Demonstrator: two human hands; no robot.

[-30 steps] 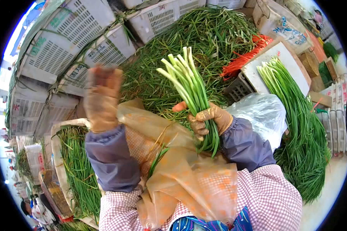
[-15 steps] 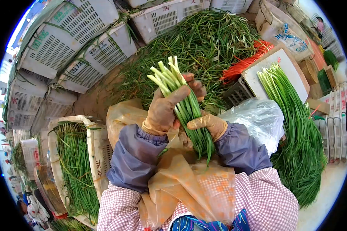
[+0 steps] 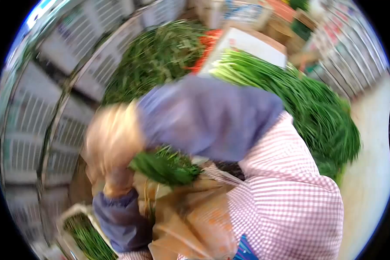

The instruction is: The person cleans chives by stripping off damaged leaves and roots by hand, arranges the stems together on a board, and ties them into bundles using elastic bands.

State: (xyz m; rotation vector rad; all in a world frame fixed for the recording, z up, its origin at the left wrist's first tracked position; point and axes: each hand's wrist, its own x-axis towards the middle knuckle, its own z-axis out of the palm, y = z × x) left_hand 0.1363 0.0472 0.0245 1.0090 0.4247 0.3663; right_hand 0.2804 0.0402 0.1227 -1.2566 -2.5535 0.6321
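Note:
Both gloved hands are together at the left of the head view, smeared by motion. My right hand (image 3: 112, 134) reaches across from the right, its arm over my front. Just below it is my left hand (image 3: 118, 180), partly covered by the right. A bunch of garlic chives (image 3: 167, 168) sticks out to the right from my left hand, leaf tips over the lap; its pale stalk ends are hidden. The fingers of my right hand are too blurred to read. Under the bunch lies a tan plastic apron (image 3: 190, 216).
A big heap of garlic chives (image 3: 307, 112) rests with its stalks on a white board (image 3: 255, 45) at right. Loose leaves (image 3: 156, 56) pile up beyond, beside red ties (image 3: 210, 43). White crates (image 3: 30, 108) line the left; a basket (image 3: 97, 229) of greens stands lower left.
Both hands have swung left and lower, with the bunch of chives now pointing right. My right arm now crosses my front. The view has turned to the right.

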